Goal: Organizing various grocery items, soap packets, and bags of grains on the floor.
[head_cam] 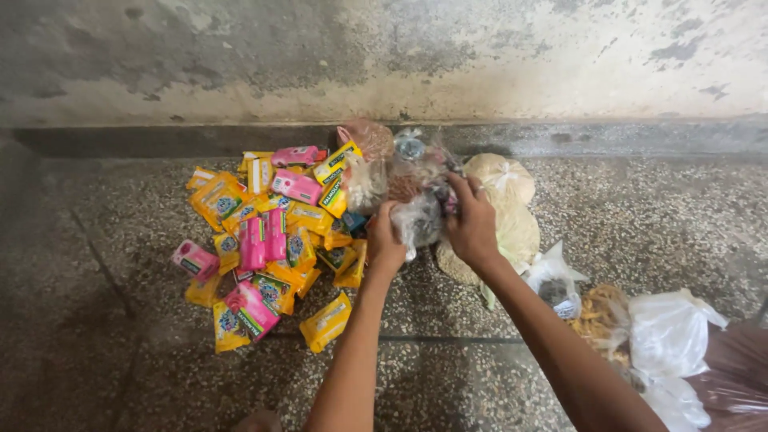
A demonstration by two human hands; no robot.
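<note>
Both my hands reach forward to a clear plastic bag (420, 200) stuffed with small packets, lying on the speckled floor near the wall. My left hand (385, 240) grips the bag's near left side. My right hand (470, 220) holds its right side, fingers curled over the crinkled plastic. To the left of the bag lies a heap of yellow packets (276, 240) mixed with pink soap bars (298, 186).
Pale knotted bags (502, 180) lie just behind my right hand. At the right sit a small clear bag (554, 280), a bag of tan snacks (602, 316) and white plastic bags (672, 332). A stained wall (384, 56) rises beyond a dark step.
</note>
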